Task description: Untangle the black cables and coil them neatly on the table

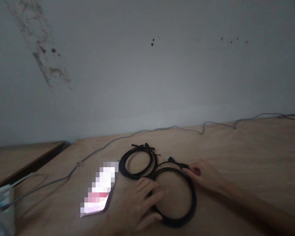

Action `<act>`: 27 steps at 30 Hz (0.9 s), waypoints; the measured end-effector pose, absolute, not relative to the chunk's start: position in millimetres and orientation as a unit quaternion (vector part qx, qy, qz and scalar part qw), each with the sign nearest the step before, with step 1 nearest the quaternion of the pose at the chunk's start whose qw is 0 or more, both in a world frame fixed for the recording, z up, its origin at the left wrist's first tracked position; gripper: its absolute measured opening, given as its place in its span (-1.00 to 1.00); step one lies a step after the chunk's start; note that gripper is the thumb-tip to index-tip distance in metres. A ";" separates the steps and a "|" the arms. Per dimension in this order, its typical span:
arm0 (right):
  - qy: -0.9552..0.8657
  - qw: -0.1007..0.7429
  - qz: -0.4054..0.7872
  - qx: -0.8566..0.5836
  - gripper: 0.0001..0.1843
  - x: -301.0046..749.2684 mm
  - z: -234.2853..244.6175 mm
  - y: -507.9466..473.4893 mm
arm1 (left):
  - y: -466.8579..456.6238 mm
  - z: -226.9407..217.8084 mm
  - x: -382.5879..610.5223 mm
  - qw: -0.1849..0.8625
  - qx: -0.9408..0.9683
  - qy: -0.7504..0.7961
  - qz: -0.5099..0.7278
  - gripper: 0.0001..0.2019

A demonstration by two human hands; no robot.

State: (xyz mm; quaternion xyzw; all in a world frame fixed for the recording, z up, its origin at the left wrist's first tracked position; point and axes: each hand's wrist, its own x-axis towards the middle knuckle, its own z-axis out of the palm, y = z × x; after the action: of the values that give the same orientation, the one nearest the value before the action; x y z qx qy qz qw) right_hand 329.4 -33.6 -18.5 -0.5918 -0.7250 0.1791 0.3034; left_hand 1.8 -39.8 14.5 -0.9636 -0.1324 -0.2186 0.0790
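Observation:
A coil of black cable [193,200] lies on the wooden table in front of me. My left hand [142,203] is at its left side, its fingers curled over the loop and the covered part hidden. At the coil's upper right, my right hand [204,173] has its fingertips closed on the cable close to one end. That end has a black connector plug [171,159] with a pale tip, pointing left. A second coil of black cable [123,164] lies just beyond my left hand, close against the first, with its connectors [147,146] on its far side.
A phone [105,183] with a lit, blurred screen lies left of the coils. A thin grey cable [108,144] runs along the table's back to a whitish object [5,196] at the left edge. Behind the wooden table [248,154] stands a marked wall [186,72].

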 end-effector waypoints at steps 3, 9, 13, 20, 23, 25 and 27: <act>-0.753 0.256 0.143 -0.589 -0.45 327.9 -23.6 -33.7 | -35.4 16.6 -0.2 0.051 -0.934 -0.234 -0.265 -0.74; -0.777 0.201 0.092 -0.589 -0.70 329.4 -26.5 -33.6 | -23.7 14.6 -0.3 0.009 -0.881 -0.381 -0.281 -0.79; -0.773 0.243 0.096 -0.578 -0.76 336.8 -20.7 -30.2 | -17.5 7.5 -1.7 0.011 -0.874 -0.407 -0.265 -0.77; -0.770 0.237 0.092 -0.586 -0.65 350.1 -13.2 -21.5 | -10.6 -0.9 -5.0 0.032 -0.878 -0.426 -0.217 -0.79; -0.763 0.209 0.098 -0.603 -0.60 355.4 -14.2 -18.4 | -5.2 -2.2 -6.4 0.042 -0.877 -0.428 -0.214 -0.82; -0.756 0.204 0.108 -0.613 -0.57 358.5 -13.8 -17.2 | -1.9 -2.4 -6.9 0.050 -0.878 -0.429 -0.206 -0.85; -0.753 0.205 0.130 -0.612 -0.56 361.2 -12.9 -15.9 | 0.0 -2.4 -6.7 0.062 -0.878 -0.432 -0.197 -0.85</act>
State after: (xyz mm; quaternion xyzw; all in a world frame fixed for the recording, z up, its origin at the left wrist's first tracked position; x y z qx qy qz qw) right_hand 361.2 -15.9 -12.9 -0.6115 -0.7531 0.1302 0.2047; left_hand -6.7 0.0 -2.4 -0.8781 -0.4317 -0.1966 0.0620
